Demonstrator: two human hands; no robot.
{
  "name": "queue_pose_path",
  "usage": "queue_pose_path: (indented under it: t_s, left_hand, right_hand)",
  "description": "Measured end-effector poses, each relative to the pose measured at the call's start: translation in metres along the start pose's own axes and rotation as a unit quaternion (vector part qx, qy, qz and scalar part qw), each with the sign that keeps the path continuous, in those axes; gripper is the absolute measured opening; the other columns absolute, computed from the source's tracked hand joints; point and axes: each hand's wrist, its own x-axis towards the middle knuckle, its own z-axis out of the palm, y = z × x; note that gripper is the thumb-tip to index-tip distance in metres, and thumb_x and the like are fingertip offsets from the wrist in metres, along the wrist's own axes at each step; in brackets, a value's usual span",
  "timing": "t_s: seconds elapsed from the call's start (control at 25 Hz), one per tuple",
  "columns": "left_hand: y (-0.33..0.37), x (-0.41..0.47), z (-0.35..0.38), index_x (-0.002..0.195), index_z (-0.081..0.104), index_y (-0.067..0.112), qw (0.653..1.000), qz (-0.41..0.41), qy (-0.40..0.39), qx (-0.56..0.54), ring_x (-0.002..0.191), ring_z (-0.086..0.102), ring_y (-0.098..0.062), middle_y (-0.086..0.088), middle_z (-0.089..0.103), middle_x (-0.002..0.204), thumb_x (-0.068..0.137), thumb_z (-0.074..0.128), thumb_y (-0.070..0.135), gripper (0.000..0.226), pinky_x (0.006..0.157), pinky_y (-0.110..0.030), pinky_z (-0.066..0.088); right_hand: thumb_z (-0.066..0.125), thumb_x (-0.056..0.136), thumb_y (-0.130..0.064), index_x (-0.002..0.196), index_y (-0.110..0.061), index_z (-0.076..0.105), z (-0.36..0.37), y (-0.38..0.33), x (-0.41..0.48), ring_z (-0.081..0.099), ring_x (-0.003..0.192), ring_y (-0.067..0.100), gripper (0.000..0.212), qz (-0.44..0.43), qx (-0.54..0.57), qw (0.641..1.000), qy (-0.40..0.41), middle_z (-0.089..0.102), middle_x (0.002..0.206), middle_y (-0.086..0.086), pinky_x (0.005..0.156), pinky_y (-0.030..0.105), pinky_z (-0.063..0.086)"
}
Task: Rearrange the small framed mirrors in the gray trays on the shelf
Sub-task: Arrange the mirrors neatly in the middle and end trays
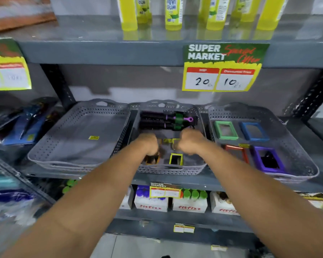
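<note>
mirrors: lying flat, four in right tray [295, 127] (green [226, 130], blue [254, 131], red [236, 152], purple [268, 159]); yellow one [175, 158] in middle tray [168, 171]
left hand [147, 144]: curling over orange-framed mirror [151, 160]; grasp blurred, cannot tell
right hand [188, 141]: fisting; contents unclear
risk: possibly knocking hairbrushes [166, 121]; crowding

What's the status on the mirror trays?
Both hands, left hand and right hand, in middle tray, blurred, grip unclear. Yellow mirror loose there. Four mirrors in right tray. Hairbrushes crowd the back.
</note>
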Motion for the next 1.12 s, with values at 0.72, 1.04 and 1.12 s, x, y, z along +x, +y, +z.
queue_pose_path:
  t_s: [0.72,1.04,1.12]
  left_hand:
    - [-0.005,0.015,0.023,0.099,0.063,0.008,0.995,-0.024,-0.032,-0.091,0.078,0.065,-0.025,-0.009,0.063,0.088,0.077,0.069,0.028,0.029,0.068,-0.031,0.054]
    - [-0.001,0.019,0.026,0.108,0.061,0.001,0.994,-0.056,-0.024,-0.091,0.081,0.062,-0.029,-0.013,0.063,0.098,0.082,0.066,0.017,0.031,0.070,-0.036,0.055]
    - [-0.001,0.021,0.026,0.112,0.060,0.001,0.993,-0.064,-0.019,-0.097,0.091,0.065,-0.030,-0.014,0.065,0.108,0.083,0.067,0.015,0.033,0.072,-0.038,0.055]
  right_hand:
    - [0.066,0.084,-0.035,0.119,-0.004,0.055,0.046,-0.016,0.034,0.062,0.086,0.025,0.048,0.124,-0.064,0.987,-0.075,0.058,0.102,0.011,0.073,0.031,0.055]
    - [0.070,0.082,-0.032,0.099,-0.008,0.058,0.046,-0.020,0.039,0.053,0.062,0.018,0.033,0.128,-0.096,0.984,-0.073,0.055,0.080,0.006,0.055,0.029,0.044]
    - [0.070,0.081,-0.031,0.099,-0.009,0.057,0.047,-0.021,0.040,0.053,0.063,0.018,0.031,0.125,-0.097,0.985,-0.073,0.055,0.081,0.006,0.050,0.027,0.042]
